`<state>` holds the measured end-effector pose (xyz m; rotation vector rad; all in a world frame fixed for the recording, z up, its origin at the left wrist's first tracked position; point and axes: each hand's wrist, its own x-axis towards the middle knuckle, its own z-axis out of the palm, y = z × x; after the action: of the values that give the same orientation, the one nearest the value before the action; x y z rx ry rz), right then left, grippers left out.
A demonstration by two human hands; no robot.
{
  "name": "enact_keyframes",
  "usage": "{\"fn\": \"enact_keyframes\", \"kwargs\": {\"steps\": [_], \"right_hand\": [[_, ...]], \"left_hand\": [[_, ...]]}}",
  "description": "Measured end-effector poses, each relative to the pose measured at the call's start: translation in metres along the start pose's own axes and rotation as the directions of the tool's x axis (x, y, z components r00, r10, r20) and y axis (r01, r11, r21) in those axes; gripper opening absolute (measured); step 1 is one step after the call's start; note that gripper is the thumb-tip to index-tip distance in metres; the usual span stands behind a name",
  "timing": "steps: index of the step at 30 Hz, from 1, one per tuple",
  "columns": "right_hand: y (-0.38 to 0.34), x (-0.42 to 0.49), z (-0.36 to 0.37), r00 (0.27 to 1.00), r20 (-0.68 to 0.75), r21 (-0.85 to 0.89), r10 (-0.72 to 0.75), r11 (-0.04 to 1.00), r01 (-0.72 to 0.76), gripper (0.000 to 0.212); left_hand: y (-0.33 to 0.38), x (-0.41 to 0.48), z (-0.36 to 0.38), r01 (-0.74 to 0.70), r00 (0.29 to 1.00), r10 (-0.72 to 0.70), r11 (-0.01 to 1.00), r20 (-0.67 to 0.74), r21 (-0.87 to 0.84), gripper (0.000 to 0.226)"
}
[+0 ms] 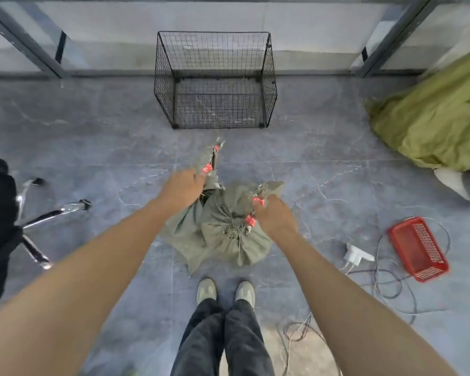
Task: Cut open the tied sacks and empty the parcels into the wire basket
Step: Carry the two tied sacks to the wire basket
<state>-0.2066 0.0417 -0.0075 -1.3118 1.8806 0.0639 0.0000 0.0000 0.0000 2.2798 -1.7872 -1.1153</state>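
Standing over the floor, the left hand (183, 187) has its fingers closed on the bunched neck of the left sack (185, 232), and the right hand (276, 217) grips the gathered top of the right sack (236, 240). Both sacks are still tied, so a sound next move would be to carry them by the necks to just beside the wire basket (215, 80), which stands empty further off, before cutting. I count two grey-green sacks by the feet, one wire basket, one red tray (418, 248) at right, and no cutting tool in view.
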Motion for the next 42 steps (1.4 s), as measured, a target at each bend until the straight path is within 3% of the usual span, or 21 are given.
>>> {"fn": "enact_keyframes", "kwargs": {"steps": [4, 8, 12, 15, 17, 19, 21, 23, 25, 28, 30, 32, 36, 42], "right_hand": [[0.007, 0.022, 0.045, 0.991, 0.007, 0.117, 0.137, 0.984, -0.137, 0.067], [0.009, 0.042, 0.078, 0.993, -0.030, 0.236, 0.114, 0.966, -0.104, 0.070], [0.007, 0.061, 0.095, 0.991, -0.069, 0.353, 0.119, 0.932, -0.087, 0.071], [0.006, 0.075, 0.104, 0.976, -0.056, 0.472, 0.208, 0.868, -0.158, 0.077], [0.008, 0.085, 0.110, 0.959, -0.022, 0.573, 0.283, 0.789, -0.219, 0.075], [0.012, 0.093, 0.113, 0.949, 0.012, 0.576, 0.314, 0.774, -0.263, 0.061], [0.015, 0.097, 0.113, 0.958, 0.030, 0.547, 0.284, 0.798, -0.254, 0.042], [0.019, 0.099, 0.113, 0.971, 0.033, 0.528, 0.237, 0.821, -0.218, 0.032], [0.022, 0.100, 0.113, 0.980, 0.004, 0.515, 0.200, 0.839, -0.174, 0.019], [0.018, 0.095, 0.108, 0.978, -0.065, 0.529, 0.196, 0.838, -0.133, 0.017], [0.015, 0.090, 0.100, 0.972, -0.113, 0.533, 0.207, 0.838, -0.117, 0.027], [0.011, 0.083, 0.088, 0.958, -0.172, 0.522, 0.229, 0.846, -0.108, 0.034], [0.005, 0.064, 0.063, 0.920, -0.286, 0.493, 0.267, 0.864, -0.098, 0.023], [-0.017, 0.044, 0.024, 0.901, -0.346, 0.491, 0.260, 0.869, -0.061, 0.031]], "left_hand": [[-0.016, 0.040, 0.029, 0.038, 0.999, -0.038, 0.999, -0.012, 0.013, 0.041], [-0.034, 0.080, 0.059, 0.050, 0.998, -0.051, 0.999, -0.046, -0.007, 0.045], [-0.038, 0.119, 0.083, 0.085, 0.992, -0.092, 0.992, -0.081, -0.092, 0.063], [-0.038, 0.147, 0.093, 0.155, 0.980, -0.170, 0.977, -0.101, -0.145, 0.082], [-0.040, 0.163, 0.102, 0.204, 0.967, -0.226, 0.964, -0.118, -0.168, 0.089], [-0.044, 0.171, 0.112, 0.251, 0.959, -0.267, 0.954, -0.092, -0.162, 0.091], [-0.050, 0.173, 0.119, 0.283, 0.954, -0.293, 0.951, -0.065, -0.125, 0.075], [-0.057, 0.169, 0.122, 0.262, 0.958, -0.268, 0.963, -0.099, -0.063, 0.041], [-0.062, 0.160, 0.124, 0.232, 0.960, -0.237, 0.971, -0.147, -0.049, 0.024], [-0.068, 0.139, 0.118, 0.172, 0.958, -0.181, 0.983, -0.223, -0.059, 0.025], [-0.075, 0.123, 0.109, 0.163, 0.952, -0.168, 0.986, -0.256, -0.041, 0.029], [-0.083, 0.108, 0.097, 0.193, 0.942, -0.193, 0.981, -0.276, -0.029, 0.031], [-0.092, 0.079, 0.068, 0.256, 0.914, -0.257, 0.966, -0.314, -0.047, 0.028], [-0.085, 0.049, 0.019, 0.268, 0.880, -0.292, 0.956, -0.376, -0.116, 0.026]]}}
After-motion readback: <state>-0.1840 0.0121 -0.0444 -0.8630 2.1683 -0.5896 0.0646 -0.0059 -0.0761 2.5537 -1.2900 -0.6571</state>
